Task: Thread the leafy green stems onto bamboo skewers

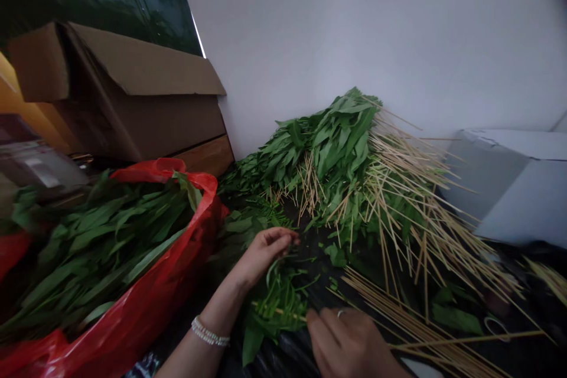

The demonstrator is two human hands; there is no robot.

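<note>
My right hand (pixel 345 339), with a ring on one finger, is closed around the end of a thin bamboo stick (pixel 278 310). Green leaves (pixel 283 301) are bunched along that stick, their stalks crossing it. Above them my left hand (pixel 272 248), a white beaded bracelet on its wrist, has its fingertips pinched together. Whatever lies between those fingertips is too small to make out; a green strand curves just below. Beside my right hand, loose bamboo sticks (pixel 398 313) lie in a bundle on the black plastic sheet (pixel 319 274).
To the left, a red plastic bag (pixel 206 212) holds many loose leaves (pixel 101 242). Behind it stands an open cardboard box (pixel 163 124). A large heap of leaf-laden sticks (pixel 345 147) leans toward the white wall (pixel 354 29). At right is a white box (pixel 522 189).
</note>
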